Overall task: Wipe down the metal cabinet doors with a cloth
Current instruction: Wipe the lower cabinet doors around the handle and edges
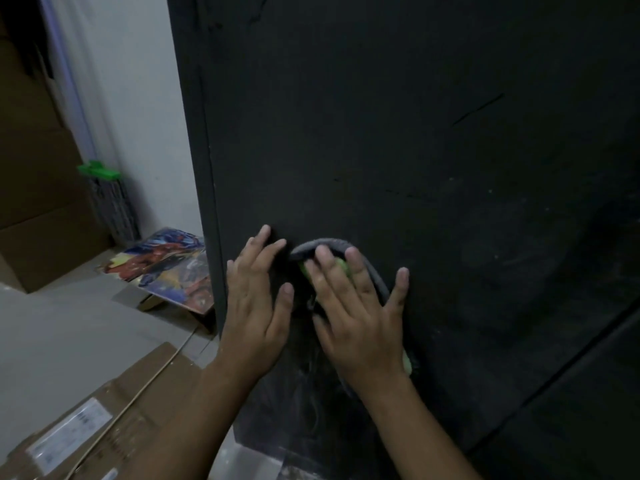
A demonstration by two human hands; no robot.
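Note:
A tall black metal cabinet door (415, 133) fills most of the view, dusty and scuffed low down. My right hand (360, 313) presses a grey cloth with a green patch (322, 247) flat against the door, fingers spread straight over it. The cloth's grey edge curls out above and to the right of the fingers, and a green corner shows under the wrist. My left hand (256, 303) lies flat on the door beside it, close to the door's left edge, fingers straight and holding nothing.
Flattened cardboard boxes (104, 410) with labels lie on the floor at the lower left. A colourful printed board (166, 265) leans by the cabinet's left edge. Brown boxes (38, 202) and a grey object with a green top (107, 199) stand against the white wall.

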